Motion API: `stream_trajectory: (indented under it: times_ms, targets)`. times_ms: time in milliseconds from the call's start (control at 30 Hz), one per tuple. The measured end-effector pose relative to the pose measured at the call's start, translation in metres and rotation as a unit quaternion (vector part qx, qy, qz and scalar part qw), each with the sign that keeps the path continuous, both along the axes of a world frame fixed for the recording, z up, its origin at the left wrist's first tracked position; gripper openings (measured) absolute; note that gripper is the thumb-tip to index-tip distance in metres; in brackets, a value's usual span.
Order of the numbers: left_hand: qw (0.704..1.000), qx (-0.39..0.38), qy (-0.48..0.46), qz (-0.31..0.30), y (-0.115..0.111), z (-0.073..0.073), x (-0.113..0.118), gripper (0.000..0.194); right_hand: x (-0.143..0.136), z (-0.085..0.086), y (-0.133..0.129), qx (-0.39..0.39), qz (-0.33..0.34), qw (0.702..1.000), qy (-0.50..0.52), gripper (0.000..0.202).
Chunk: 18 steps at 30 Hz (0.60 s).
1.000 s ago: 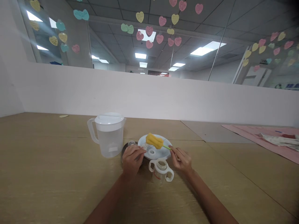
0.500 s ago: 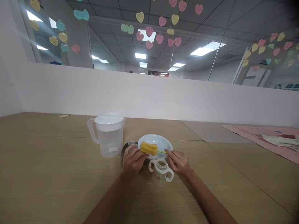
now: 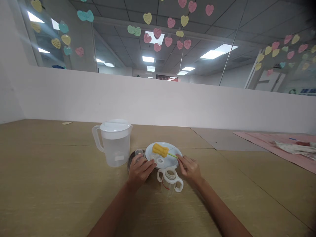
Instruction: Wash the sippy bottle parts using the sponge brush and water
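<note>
My right hand (image 3: 190, 168) pinches the green stick of a yellow sponge brush (image 3: 160, 150), whose head is over the white plate (image 3: 176, 154). My left hand (image 3: 140, 169) has its fingers closed at the plate's left edge, beside a small clear piece. What it grips is too small to make out. A white ring (image 3: 160, 161) shows just right of its fingertips. Between the hands stands a clear bottle with two white handles (image 3: 170, 179), its mouth uncovered. Behind my left hand is a dark round dish (image 3: 130, 160) with a clear dome-shaped piece (image 3: 138, 152).
A lidded clear pitcher (image 3: 116, 144) stands left of the plate. On the far right a pink cloth (image 3: 261, 137) bears a whitish bundle. A pale flat scrap (image 3: 67, 123) lies at the back left, near the white wall (image 3: 158, 102).
The yellow brush head has moved up and slightly right, away from my left fingers, and its stick tilts more. The white ring now shows beneath it. The bottle and pitcher have stayed put.
</note>
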State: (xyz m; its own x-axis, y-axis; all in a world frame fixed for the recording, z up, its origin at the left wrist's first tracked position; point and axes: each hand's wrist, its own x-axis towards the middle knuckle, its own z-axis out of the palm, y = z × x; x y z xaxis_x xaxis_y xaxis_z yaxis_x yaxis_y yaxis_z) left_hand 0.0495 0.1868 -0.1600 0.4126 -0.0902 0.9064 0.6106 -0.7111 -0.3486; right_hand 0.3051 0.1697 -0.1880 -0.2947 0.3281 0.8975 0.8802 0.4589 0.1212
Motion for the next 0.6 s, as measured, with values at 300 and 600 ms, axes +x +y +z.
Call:
stream_trajectory:
  times_ms: [300, 600]
  targets:
    - [0.952, -0.238, -0.181, -0.060, 0.004, 0.003, 0.008, 0.010, 0.005, -0.001, 0.002, 0.018, -0.019, 0.998, 0.053, 0.022]
    - [0.593, -0.595, -0.474, -0.264, 0.008, 0.008, 0.013, 0.042, -0.002, -0.004, -0.002, 0.057, 0.058, 0.995, 0.055, 0.028]
